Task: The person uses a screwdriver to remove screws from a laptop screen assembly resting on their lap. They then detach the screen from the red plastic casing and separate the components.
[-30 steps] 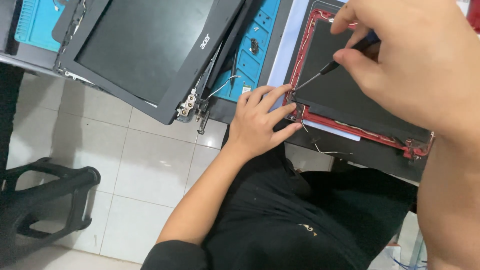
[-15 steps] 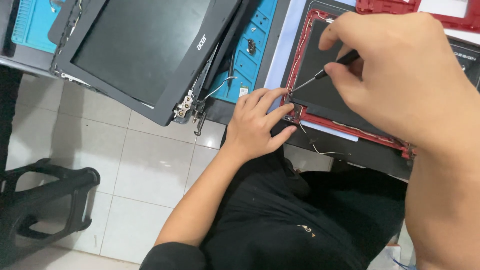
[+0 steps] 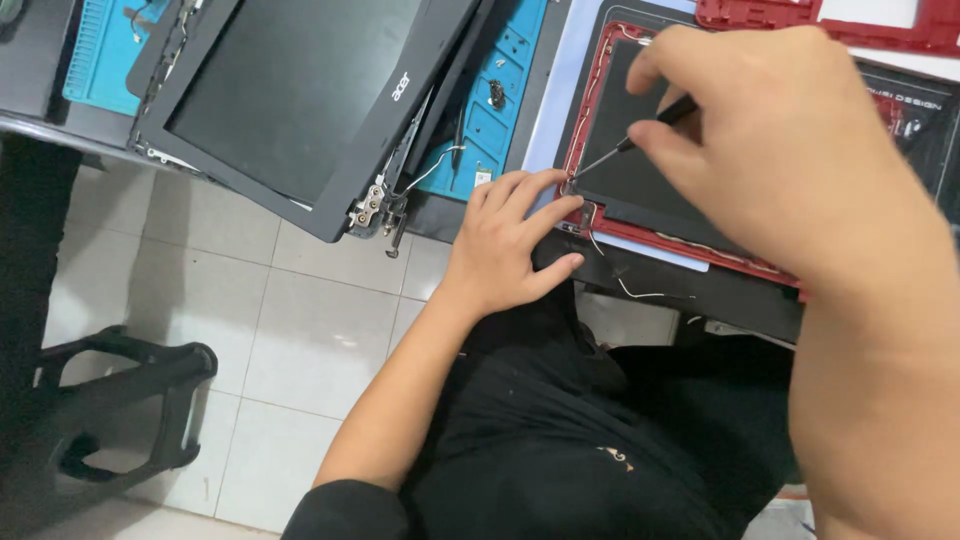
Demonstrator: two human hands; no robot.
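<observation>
A red-framed laptop lid with a dark panel (image 3: 640, 170) lies at the table's front edge. My left hand (image 3: 505, 240) rests flat on its near left corner, fingers spread against the red frame. My right hand (image 3: 790, 140) is closed on a small black-handled screwdriver (image 3: 630, 145), whose metal tip touches the panel's left edge just beyond my left fingertips. Thin white wires hang from the lid's near edge.
A black laptop screen assembly (image 3: 300, 90) with exposed hinges overhangs the table at left, on a blue repair mat (image 3: 490, 110). A second red frame (image 3: 830, 25) lies at the back right. Below are a tiled floor and a black stool (image 3: 120, 400).
My right hand has shifted left and down with the screwdriver, its tip moving toward the panel's left edge. My left hand has stayed on the corner.
</observation>
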